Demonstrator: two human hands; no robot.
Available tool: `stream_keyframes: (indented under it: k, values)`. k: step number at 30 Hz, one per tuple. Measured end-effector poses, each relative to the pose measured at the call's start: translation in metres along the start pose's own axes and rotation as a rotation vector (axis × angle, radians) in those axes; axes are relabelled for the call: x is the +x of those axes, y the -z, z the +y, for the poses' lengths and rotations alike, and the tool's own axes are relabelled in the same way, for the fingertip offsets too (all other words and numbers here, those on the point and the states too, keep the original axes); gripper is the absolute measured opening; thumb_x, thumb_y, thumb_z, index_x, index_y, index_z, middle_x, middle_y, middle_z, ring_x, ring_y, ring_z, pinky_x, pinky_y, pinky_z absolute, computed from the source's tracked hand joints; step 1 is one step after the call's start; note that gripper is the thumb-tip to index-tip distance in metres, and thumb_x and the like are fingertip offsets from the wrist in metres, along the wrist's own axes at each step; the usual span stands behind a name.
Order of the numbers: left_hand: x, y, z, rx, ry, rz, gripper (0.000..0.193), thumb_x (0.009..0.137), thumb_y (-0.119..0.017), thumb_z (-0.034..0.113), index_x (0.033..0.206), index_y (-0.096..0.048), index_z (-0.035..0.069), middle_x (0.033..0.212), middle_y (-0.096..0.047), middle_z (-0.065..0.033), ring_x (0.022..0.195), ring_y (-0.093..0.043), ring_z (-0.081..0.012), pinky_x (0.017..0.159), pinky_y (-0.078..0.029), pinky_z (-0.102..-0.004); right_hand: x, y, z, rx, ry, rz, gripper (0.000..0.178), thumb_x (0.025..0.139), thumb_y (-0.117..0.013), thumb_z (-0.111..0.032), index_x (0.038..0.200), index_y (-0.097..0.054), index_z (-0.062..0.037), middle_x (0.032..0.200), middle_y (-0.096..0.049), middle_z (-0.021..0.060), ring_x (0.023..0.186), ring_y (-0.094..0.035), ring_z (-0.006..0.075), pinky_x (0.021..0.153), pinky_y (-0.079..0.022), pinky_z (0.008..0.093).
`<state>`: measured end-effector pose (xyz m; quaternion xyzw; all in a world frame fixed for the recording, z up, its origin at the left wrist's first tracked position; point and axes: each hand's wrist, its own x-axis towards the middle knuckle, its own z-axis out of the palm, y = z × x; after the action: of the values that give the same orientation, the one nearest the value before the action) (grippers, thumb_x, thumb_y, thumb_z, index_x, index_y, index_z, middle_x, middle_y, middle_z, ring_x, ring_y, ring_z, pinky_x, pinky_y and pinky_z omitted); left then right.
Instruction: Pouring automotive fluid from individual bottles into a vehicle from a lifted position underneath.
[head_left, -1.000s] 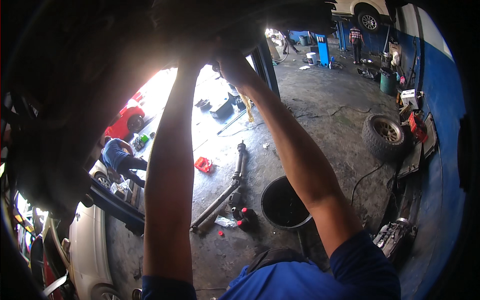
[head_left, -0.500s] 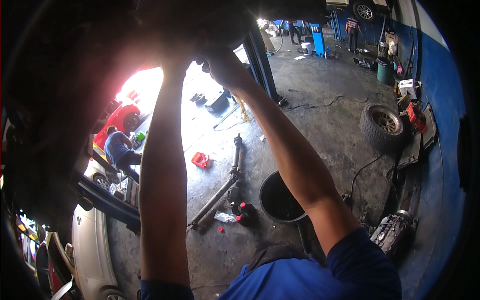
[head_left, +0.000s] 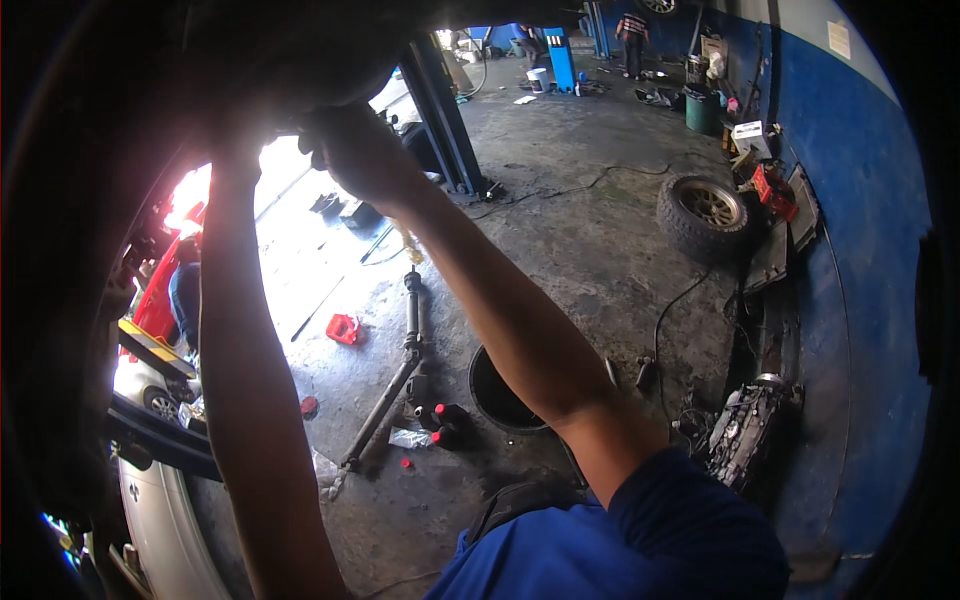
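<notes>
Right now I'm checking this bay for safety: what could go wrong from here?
The bare hands, raised close to the dark overhead parts, might get scraped. The jointed shaft lying on the floor could trip someone stepping past. The black tub might be kicked or tipped.

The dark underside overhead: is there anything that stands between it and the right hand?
Nothing visible stands between the right hand and the dark underside; the hand is raised close beneath it, but shadow hides any contact.
</notes>
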<state>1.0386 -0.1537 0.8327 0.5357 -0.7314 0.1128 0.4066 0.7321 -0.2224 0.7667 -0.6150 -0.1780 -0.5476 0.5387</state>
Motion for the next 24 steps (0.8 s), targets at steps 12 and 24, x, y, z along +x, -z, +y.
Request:
stream_keyframes:
  k: [12,24]
  values:
    - [0.009,-0.07,0.097,0.09,0.124,0.123,0.034,0.097,-0.066,0.036,0.107,-0.075,0.004,0.094,-0.075,-0.0109,0.082,-0.07,-0.0177,0.072,-0.054,-0.0314,-0.048,0.01,-0.073,0.053,-0.465,0.003,0.037,0.105,-0.054,-0.033,0.085,-0.066,-0.0041,0.067,-0.057,0.0001,0.056,-0.046,0.0066,0.052,-0.034,0.026]
    - [-0.011,0.148,-0.002,-0.334,0.199,-0.17,0.034,0.097,-0.066,0.034,0.102,-0.076,0.002,0.087,-0.075,-0.0104,0.075,-0.07,-0.0158,0.066,-0.054,-0.0292,-0.225,0.191,-0.059,-0.398,-0.655,0.117,0.04,0.107,-0.05,-0.032,0.089,-0.068,-0.0011,0.07,-0.063,0.0041,0.064,-0.057,0.0125,0.061,-0.045,0.0293]
